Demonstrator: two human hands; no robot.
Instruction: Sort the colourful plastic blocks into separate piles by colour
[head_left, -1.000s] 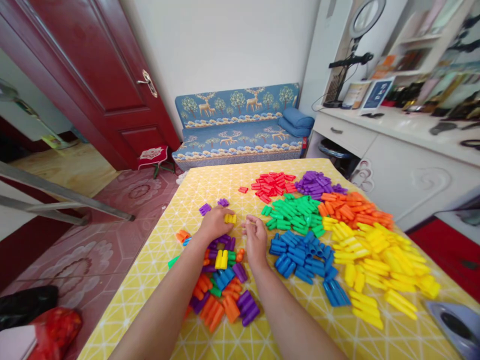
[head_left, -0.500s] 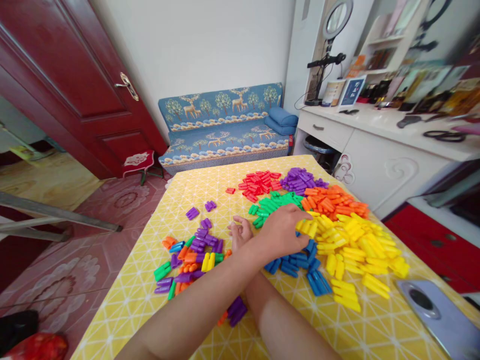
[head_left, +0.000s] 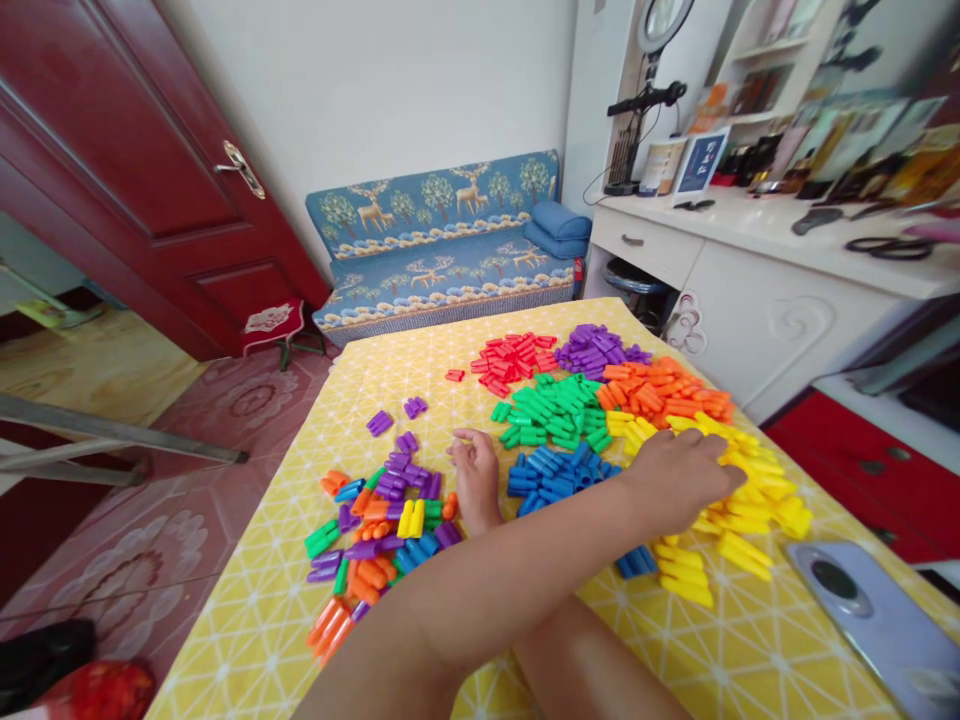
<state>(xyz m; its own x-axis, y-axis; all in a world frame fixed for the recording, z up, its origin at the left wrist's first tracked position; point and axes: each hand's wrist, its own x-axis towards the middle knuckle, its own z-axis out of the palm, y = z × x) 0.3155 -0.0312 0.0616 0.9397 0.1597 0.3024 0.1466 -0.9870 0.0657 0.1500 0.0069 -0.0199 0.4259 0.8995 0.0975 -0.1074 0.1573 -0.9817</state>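
Left hand [head_left: 679, 478] crosses over the right forearm, palm down on the yellow pile [head_left: 757, 490]; fingers are buried, so can't tell if it grips anything. Right hand [head_left: 476, 478] is loosely curled between the mixed pile [head_left: 382, 520] and the blue pile [head_left: 551, 470]; contents unclear. Looks like sorting by colour, yellow drop-off. Pulling back needs a lift clear of the right arm. The yellow pile is near the surface's [head_left: 420, 370] right edge, with bare room far left.

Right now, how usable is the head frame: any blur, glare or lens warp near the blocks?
Head view, centre: left hand over the yellow blocks and right hand by the mixed pile are sharp, light soft and even, shadows faint. Head view, top right: shelf items smeared. Head view, edges: wide-angle warp tilts the door and cabinet; no glare on the tablecloth.
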